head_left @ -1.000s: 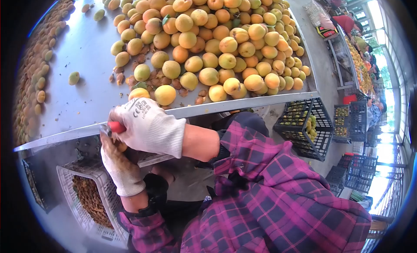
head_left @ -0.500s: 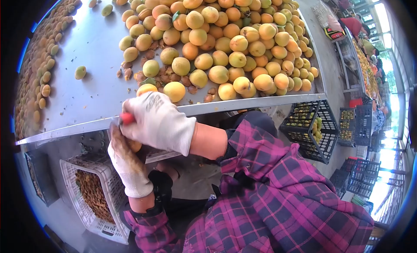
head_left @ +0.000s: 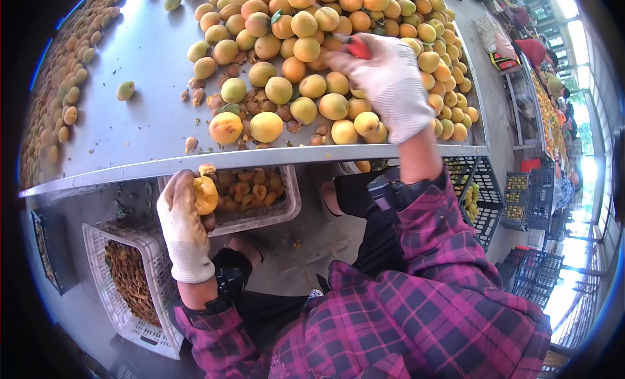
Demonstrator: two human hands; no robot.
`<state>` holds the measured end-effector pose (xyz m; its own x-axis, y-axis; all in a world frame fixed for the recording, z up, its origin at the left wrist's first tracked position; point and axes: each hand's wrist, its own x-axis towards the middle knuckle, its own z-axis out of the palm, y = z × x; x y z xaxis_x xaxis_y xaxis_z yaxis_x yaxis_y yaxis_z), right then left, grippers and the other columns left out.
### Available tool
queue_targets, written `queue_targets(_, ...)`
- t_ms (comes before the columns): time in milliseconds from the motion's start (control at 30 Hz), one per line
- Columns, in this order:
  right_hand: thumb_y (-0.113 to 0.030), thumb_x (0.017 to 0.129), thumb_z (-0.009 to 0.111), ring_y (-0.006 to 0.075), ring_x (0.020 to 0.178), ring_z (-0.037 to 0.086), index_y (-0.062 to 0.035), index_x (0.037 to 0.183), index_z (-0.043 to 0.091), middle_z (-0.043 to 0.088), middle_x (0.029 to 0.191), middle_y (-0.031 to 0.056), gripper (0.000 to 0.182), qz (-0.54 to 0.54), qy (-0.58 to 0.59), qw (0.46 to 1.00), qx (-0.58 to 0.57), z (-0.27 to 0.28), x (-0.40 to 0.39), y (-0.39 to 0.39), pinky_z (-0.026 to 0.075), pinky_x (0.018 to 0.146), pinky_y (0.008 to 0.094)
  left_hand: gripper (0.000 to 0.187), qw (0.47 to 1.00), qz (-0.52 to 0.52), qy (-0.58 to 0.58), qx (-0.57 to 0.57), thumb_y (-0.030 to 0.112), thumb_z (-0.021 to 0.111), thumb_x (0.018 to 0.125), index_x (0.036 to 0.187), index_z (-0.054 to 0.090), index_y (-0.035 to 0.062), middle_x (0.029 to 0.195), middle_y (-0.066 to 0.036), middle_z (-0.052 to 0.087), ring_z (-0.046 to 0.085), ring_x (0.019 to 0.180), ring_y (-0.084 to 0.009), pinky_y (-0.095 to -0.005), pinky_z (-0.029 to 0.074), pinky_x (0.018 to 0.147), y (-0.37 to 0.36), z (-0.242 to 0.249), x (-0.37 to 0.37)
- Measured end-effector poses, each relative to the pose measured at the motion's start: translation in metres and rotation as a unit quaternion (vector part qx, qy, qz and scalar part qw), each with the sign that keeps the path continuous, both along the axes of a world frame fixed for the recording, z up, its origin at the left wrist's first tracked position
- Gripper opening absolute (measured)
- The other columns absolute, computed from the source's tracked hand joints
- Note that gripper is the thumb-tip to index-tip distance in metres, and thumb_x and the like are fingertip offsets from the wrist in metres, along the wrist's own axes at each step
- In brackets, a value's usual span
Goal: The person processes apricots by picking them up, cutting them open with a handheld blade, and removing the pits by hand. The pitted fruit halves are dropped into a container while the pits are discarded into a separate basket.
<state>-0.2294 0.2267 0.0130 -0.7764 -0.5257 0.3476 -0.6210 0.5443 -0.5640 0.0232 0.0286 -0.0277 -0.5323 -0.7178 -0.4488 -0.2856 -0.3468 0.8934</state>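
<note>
The left hand (head_left: 183, 226), in a stained white glove, is at the left of the frame, just below the table edge, its fingers closed around an orange fruit (head_left: 206, 195) with a brownish piece at its top. The right hand (head_left: 394, 83), also gloved, is at the upper centre, over the pile (head_left: 306, 49) of fruit; it grips a red handle (head_left: 358, 47). Its fingertips are blurred, perhaps touching a fruit there, but I cannot tell whether they hold one. The pile covers the upper centre of the table (head_left: 156, 66), with brown scraps (head_left: 252, 108) along its lower left side. One green fruit (head_left: 125, 90) lies apart at the upper left, and a band of fruit (head_left: 71, 86) runs down the far left. Below the table edge, right of the left hand, is a crate (head_left: 291, 213) of fruit pieces; a white crate (head_left: 164, 281) of brown pieces stands at the lower left.
</note>
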Motion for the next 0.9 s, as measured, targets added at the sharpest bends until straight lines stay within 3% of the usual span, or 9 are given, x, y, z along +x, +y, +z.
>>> queue_targets(33,-0.041,0.080,0.078,0.0340,0.077,0.066,-0.0047,0.089,0.072,0.067,0.079,0.0157,0.038,-0.036,-0.058,0.997,0.026,0.007,-0.001,0.011,0.050,0.070,0.0450,0.031,0.999,-0.045,0.011,0.020,0.029,0.055,0.101,0.106,0.065,0.0010,0.079,-0.006,0.065,0.055,0.055,-0.0109,-0.0227,0.042,0.048,-0.004,0.000,0.002)
queue_targets(100,-0.031,0.081,0.080,0.0125,0.061,0.062,-0.0003,0.089,0.073,0.065,0.069,0.0052,0.032,0.058,0.041,0.995,0.067,-0.005,-0.013,0.043,0.047,0.057,0.0299,0.036,0.998,-0.045,0.049,0.002,0.032,0.047,0.102,0.102,0.065,0.0011,0.071,-0.008,0.065,0.048,0.043,-0.0130,-0.0228,0.033,0.039,0.001,-0.003,-0.005)
queue_targets(167,-0.035,0.076,0.083,0.0153,0.063,0.064,-0.0007,0.087,0.073,0.065,0.069,0.0062,0.037,-0.024,-0.075,0.985,0.150,0.001,-0.007,0.051,0.048,0.058,0.0317,0.041,0.981,0.018,0.130,0.141,0.034,0.044,0.102,0.106,0.066,-0.0003,0.070,-0.011,0.065,0.048,0.043,-0.0134,-0.0223,0.031,0.039,-0.005,-0.008,-0.006)
queue_targets(300,-0.037,0.069,0.086,0.0215,0.060,0.061,0.0044,0.081,0.071,0.064,0.064,0.0161,0.046,-0.032,-0.221,0.941,0.254,-0.004,-0.006,0.048,0.048,0.060,0.0373,0.044,0.963,0.015,0.181,0.198,0.036,0.049,0.101,0.115,0.063,-0.0027,0.074,-0.012,0.065,0.049,0.045,-0.0135,-0.0230,0.032,0.040,-0.015,-0.001,-0.019)
queue_targets(367,-0.052,0.067,0.082,0.0357,0.093,0.067,-0.0033,0.089,0.073,0.070,0.094,0.0207,0.054,-0.023,-0.182,0.916,0.357,-0.009,-0.009,0.048,0.052,0.081,0.0439,0.045,0.944,0.022,0.237,0.229,0.039,0.053,0.100,0.116,0.062,-0.0020,0.076,-0.013,0.065,0.050,0.046,-0.0136,-0.0239,0.034,0.040,-0.018,-0.005,-0.029)
queue_targets(467,-0.035,0.063,0.089,0.0246,0.063,0.063,0.0036,0.082,0.071,0.065,0.068,0.0166,0.046,0.003,-0.152,0.933,0.326,-0.013,-0.008,0.048,0.050,0.063,0.0372,0.042,0.935,0.028,0.224,0.275,0.038,0.056,0.098,0.114,0.062,-0.0006,0.079,-0.014,0.066,0.053,0.051,-0.0169,-0.0270,0.039,0.045,-0.027,-0.010,-0.042)
queue_targets(500,-0.038,0.061,0.088,0.0296,0.077,0.067,0.0024,0.089,0.071,0.069,0.082,0.0191,0.052,0.001,-0.140,0.926,0.350,-0.009,-0.004,0.047,0.052,0.071,0.0387,0.040,0.927,0.030,0.232,0.292,0.035,0.056,0.097,0.114,0.062,-0.0004,0.080,-0.014,0.067,0.055,0.053,-0.0181,-0.0279,0.041,0.047,-0.028,-0.009,-0.047)
queue_targets(600,-0.047,0.062,0.085,0.0356,0.099,0.065,-0.0008,0.101,0.069,0.068,0.101,0.0213,0.062,-0.001,-0.123,0.916,0.382,-0.003,0.005,0.043,0.051,0.084,0.0428,0.035,0.933,0.076,0.236,0.261,0.030,0.055,0.095,0.113,0.064,0.0012,0.084,-0.013,0.069,0.056,0.055,-0.0193,-0.0288,0.042,0.051,-0.020,-0.007,-0.059)
queue_targets(900,-0.046,0.067,0.081,0.0371,0.099,0.062,-0.0014,0.097,0.069,0.067,0.097,0.0206,0.055,0.033,-0.089,0.927,0.362,-0.009,0.000,0.049,0.049,0.085,0.0433,0.034,0.974,0.018,0.192,0.118,0.023,0.054,0.094,0.117,0.066,0.0014,0.094,-0.012,0.072,0.063,0.068,-0.0218,-0.0300,0.049,0.063,-0.026,-0.020,-0.059)
